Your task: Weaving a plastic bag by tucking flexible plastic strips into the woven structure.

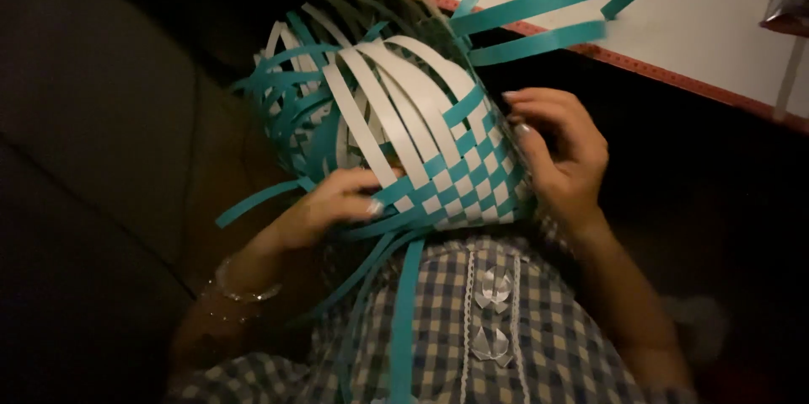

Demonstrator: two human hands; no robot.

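Head view: a half-woven basket (421,143) of teal and white strips, held in the lap over a checked shirt (472,320), well clear of the white table (716,25) at the upper right. Left hand (333,202) pressed to the lower front of the weave, fingers curled together on a white strip, apparently to keep the finished checker pattern from slipping. Right hand (560,147) cupped against the basket's right side, fingers bent and slightly apart over the edge of the weave, seemingly steadying the shape. Loose white strips (396,101) arched over the open top, unwoven. Long teal strips (548,16) trailing across the table's near edge, others hanging down over the shirt. Bracelet (244,290) on the left wrist. Small metal object in the table's far right corner, too dim to name.
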